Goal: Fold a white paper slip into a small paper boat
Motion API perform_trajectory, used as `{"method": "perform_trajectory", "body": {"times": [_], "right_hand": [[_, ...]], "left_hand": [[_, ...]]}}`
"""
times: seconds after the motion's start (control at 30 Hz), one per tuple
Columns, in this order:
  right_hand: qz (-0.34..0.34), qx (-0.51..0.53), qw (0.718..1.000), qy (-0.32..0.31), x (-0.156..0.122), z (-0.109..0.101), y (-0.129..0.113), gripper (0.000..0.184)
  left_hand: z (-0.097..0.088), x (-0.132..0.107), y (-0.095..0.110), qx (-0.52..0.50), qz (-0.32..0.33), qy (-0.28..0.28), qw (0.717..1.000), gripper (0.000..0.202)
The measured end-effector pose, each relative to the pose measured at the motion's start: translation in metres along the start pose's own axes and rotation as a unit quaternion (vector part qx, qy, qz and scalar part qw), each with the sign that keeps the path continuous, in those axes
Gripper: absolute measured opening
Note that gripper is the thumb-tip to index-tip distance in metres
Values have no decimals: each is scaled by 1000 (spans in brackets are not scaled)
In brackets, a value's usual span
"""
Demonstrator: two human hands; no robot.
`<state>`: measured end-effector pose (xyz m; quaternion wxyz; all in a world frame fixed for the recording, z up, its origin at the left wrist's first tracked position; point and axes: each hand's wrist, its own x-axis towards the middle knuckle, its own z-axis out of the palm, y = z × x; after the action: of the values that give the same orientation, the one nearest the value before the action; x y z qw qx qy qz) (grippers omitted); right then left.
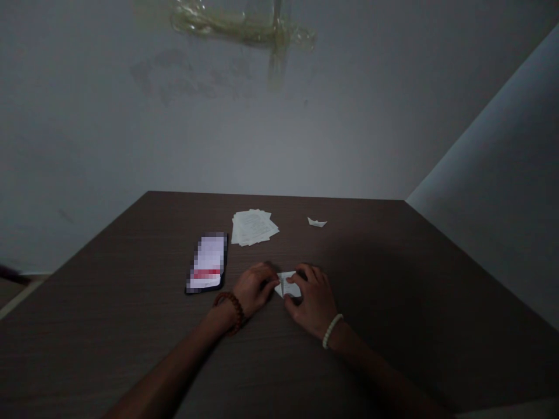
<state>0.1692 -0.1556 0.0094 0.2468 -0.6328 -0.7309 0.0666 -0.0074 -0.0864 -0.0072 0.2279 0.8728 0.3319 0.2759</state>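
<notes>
A small piece of folded white paper with faint print lies on the table between my hands. My left hand, a brown bead bracelet at its wrist, pinches the paper's left edge with thumb and fingertips. From the right, my right hand has its fingers curled over the paper's top and right part, its thumb at the lower edge. A pale bead bracelet circles that wrist. A crease runs down the paper near its left side. Parts of its edges are hidden under my fingers.
A phone with a lit, blurred screen lies left of my hands. Beyond them is a loose stack of printed paper sheets. A small folded paper boat stands farther right. The dark wooden table meets a grey wall behind.
</notes>
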Motion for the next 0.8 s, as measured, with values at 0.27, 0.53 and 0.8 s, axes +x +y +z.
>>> {"method": "perform_trajectory", "body": {"times": [0.27,0.53,0.8], "right_hand": [[1,-11,1000,5,-2,0,-3,24],[3,-10,1000,0,-2,1,-1,24],[-2,-5,1000,0,-3,0,-1,25]], "left_hand": [[5,4,1,53,9,-3,999,13],[9,5,6,73,-1,-4,997,12],[10,3,3,64,3,10,998,11]]}}
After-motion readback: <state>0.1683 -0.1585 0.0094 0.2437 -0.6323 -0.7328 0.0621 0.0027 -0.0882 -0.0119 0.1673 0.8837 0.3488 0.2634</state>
